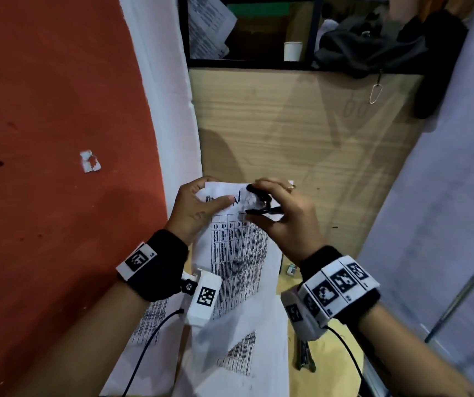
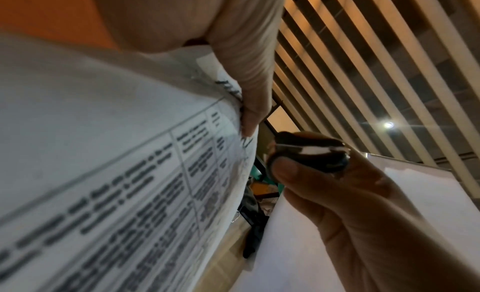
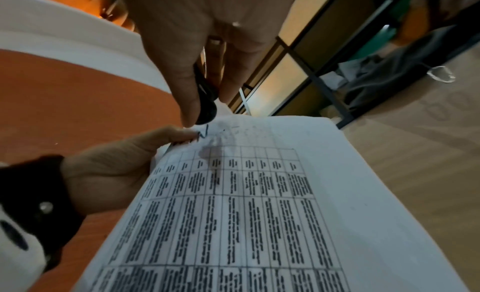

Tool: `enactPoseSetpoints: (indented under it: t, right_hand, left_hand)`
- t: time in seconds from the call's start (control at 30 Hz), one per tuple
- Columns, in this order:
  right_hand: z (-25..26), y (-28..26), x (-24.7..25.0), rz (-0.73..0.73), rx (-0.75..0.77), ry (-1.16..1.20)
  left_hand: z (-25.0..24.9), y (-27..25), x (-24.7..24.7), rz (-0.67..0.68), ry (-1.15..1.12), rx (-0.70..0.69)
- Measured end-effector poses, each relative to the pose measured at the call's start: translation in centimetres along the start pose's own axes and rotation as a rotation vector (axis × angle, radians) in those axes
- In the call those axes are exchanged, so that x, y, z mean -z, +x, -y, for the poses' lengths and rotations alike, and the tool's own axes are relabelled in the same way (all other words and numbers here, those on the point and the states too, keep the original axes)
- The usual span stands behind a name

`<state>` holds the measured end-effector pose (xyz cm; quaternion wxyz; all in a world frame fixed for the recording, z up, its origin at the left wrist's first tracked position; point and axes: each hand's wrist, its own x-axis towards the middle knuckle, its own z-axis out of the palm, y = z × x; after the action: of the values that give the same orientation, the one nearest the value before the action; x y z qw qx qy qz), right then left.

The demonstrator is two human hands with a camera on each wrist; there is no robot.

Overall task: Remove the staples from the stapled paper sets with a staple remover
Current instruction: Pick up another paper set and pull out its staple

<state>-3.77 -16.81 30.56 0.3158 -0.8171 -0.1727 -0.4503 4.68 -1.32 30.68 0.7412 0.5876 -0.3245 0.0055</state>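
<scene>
A stapled paper set (image 1: pixel 238 253) printed with a table is lifted off the desk. My left hand (image 1: pixel 198 207) pinches its top left corner, thumb on the front of the sheet (image 3: pixel 233 214). My right hand (image 1: pixel 281 216) grips a black staple remover (image 1: pixel 261 204) between thumb and fingers, held at the top edge of the paper next to the left thumb. In the left wrist view the staple remover (image 2: pixel 311 152) shows a silver strip between its black halves, just right of the paper (image 2: pixel 116 173). The staple itself is not visible.
More printed sheets (image 1: pixel 150 325) lie on the wooden desk (image 1: pixel 287 124) under the hands. A stapler (image 1: pixel 304 356) lies near the front right. A black bag (image 1: pixel 373 44) and a white cup (image 1: pixel 292 51) sit on the shelf behind. An orange wall (image 1: pixel 43 138) stands at the left.
</scene>
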Motion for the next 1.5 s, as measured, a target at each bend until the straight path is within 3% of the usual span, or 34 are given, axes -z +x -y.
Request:
enactPoseSetpoints:
  t: [0.5, 0.9, 1.5]
  right_hand:
    - [0.5, 1.1, -0.3, -0.011, 0.118, -0.016]
    - [0.9, 1.2, 0.6, -0.009, 0.084, -0.019]
    - [1.0, 1.7, 1.2, 0.056, 0.171, -0.149]
  left_hand:
    - [-1.7, -0.4, -1.2, -0.059, -0.037, -0.010]
    - [-2.2, -0.5, -1.6, -0.002, -0.060, 0.078]
    - [-2.8, -0.8, -1.2, 0.074, -0.085, 0.164]
